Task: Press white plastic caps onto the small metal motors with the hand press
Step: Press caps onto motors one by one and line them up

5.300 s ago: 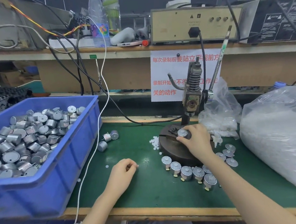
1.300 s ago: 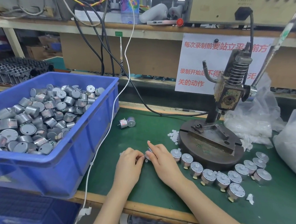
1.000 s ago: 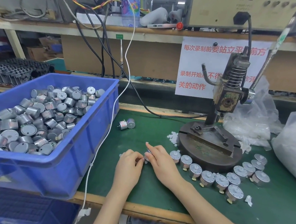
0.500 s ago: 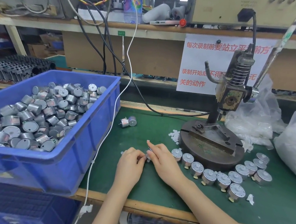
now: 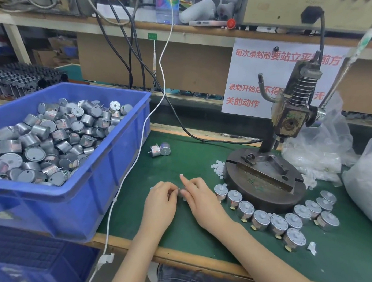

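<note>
The left hand and right hand are together pinching a half-hidden motor (seemingly fitting its cap), which is next calling for seating under the hand press.

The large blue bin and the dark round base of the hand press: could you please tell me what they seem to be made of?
Large blue bin: probably moulded plastic, with uniform colour, a thick rim and a dull sheen. Dark round press base: likely cast iron or steel, matte brown-grey with worn, rusty-looking patches.
</note>
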Demonstrator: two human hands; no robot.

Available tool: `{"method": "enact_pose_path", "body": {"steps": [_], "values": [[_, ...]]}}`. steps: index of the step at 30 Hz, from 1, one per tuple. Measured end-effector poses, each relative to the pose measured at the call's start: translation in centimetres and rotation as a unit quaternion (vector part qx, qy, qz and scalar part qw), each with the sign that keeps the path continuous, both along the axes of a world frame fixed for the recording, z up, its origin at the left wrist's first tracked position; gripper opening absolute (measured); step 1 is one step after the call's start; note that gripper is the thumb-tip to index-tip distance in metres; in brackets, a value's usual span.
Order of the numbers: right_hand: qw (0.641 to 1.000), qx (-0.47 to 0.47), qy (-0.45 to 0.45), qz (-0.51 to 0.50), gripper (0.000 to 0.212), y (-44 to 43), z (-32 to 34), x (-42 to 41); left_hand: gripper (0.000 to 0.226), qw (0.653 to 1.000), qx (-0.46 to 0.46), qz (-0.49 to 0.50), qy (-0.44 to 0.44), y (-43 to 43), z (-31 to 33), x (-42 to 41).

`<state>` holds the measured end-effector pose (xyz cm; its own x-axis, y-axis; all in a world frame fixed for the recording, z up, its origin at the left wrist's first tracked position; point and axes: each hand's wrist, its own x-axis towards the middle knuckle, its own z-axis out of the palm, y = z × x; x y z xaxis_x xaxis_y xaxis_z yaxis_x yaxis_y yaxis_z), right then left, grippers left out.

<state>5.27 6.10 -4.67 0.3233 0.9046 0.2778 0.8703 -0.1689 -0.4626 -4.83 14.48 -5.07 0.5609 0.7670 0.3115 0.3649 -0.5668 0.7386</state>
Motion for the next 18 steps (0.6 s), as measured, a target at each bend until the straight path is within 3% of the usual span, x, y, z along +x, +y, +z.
{"method": "enact_pose_path", "body": {"steps": [6,18], "values": [[0.998,-0.030,-0.056,0.017,0.048,0.53,-0.15,0.10,0.014,1.000,0.007,0.005,-0.002,-0.30,0.23,0.11],[0.995,-0.053,-0.087,-0.018,0.049,0.48,-0.13,-0.71,0.023,0.998,-0.044,0.022,-0.037,-0.21,0.45,0.09]]}}
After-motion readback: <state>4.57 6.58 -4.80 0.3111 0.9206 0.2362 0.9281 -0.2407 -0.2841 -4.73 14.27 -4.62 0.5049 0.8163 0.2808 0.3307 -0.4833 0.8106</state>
